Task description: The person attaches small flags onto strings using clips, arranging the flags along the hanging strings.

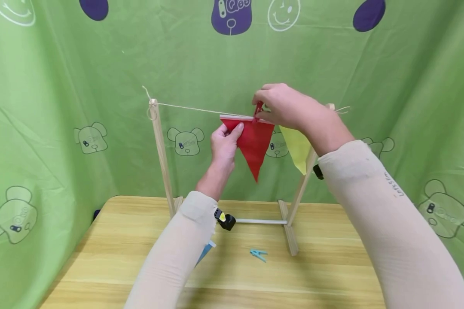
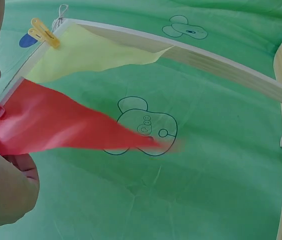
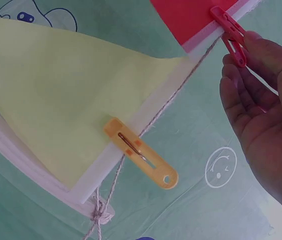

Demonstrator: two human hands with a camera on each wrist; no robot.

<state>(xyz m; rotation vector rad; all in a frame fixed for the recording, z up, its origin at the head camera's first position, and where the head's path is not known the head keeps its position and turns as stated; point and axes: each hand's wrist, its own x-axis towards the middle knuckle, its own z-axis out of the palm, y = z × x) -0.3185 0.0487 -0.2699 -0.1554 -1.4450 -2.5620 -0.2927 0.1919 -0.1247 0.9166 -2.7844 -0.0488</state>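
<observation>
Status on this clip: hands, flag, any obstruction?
Left hand pinches red flag corner. Right hand holds red clothespin on string. Yellow flag already pinned. No obstruction.

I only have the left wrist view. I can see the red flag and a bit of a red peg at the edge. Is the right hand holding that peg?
Observer: Yes, the right hand pinches the red peg on the flag's top hem.
Operator: And the other corner?
Observer: The left hand holds the red flag there.
Operator: Any spare pegs?
Observer: A blue peg lies on the table.
</observation>
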